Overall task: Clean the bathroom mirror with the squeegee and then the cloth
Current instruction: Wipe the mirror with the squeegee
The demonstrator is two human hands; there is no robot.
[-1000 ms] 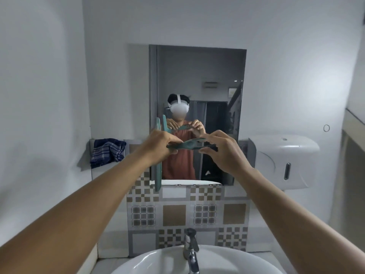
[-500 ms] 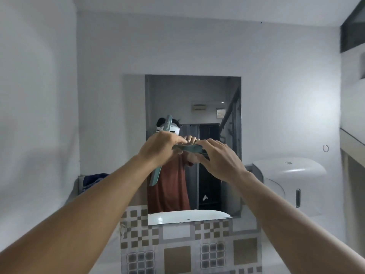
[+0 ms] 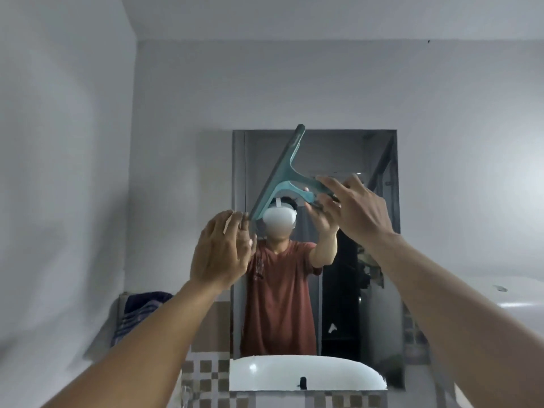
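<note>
A teal squeegee is raised in front of the rectangular wall mirror. Its blade runs diagonally from the mirror's top edge down to the left. My right hand grips the squeegee's handle at the right. My left hand is below the blade's lower end, fingers spread, fingertips at or just touching that end. A dark blue striped cloth is draped on the ledge left of the mirror.
A white wall dispenser juts out at the right. Patterned tiles run under the mirror. The mirror reflects a white basin and a person in a red shirt. A plain wall closes in on the left.
Both hands rose with the squeegee from chest height to the mirror's upper part. The blade swung from near upright to diagonal. My left hand slid off the handle to the blade's lower end.
</note>
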